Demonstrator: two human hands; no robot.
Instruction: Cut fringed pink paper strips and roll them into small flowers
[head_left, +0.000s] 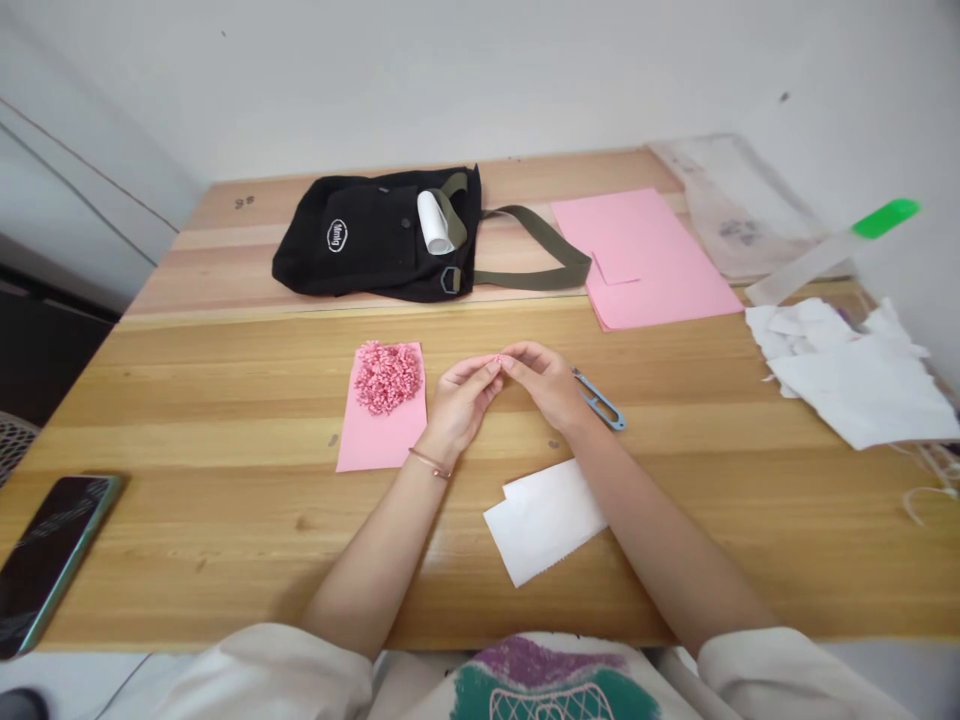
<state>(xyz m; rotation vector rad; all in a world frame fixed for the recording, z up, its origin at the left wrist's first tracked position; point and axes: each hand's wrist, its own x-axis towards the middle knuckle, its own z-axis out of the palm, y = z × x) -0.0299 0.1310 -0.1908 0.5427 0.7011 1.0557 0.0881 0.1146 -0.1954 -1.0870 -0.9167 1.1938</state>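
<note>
Pinched between the fingertips of the left hand (pixel 459 405) and the right hand (pixel 546 385) is a tiny pink piece (pixel 499 358), so small that its shape is hard to make out. Both thumbs and forefingers are pressed together on it, and the hands stand over the middle of the table (pixel 225 560).

Just left of the grip lies a pink card (pixel 381 445), its right edge beside the left hand and wrist; a fluffy pink bunch (pixel 387 378) sits on its far half. Close on the other side, blue snips (pixel 606 408) lie next to the right hand — the nearest hard thing to it. Nearer the body than the grip, folded white paper (pixel 551 525) lies between the forearms, its right end passing under the right one.

Beyond the grip, a strip of wood separates the fingers from a black bag (pixel 360 235), with a white roll (pixel 433 222) on top and a green strap (pixel 555 270) looping rightward. That loop reaches the left edge of the large pink sheets (pixel 660 260), which lie far and right of the hands. White scraps (pixel 862 380) are well to the right, near a clear strip with a green end (pixel 886 218).

Leftward, past the card, a wide run of wood stretches to the phone (pixel 52 560), well apart from the grip and close to the table's front edge — the same edge that both forearms cross.
</note>
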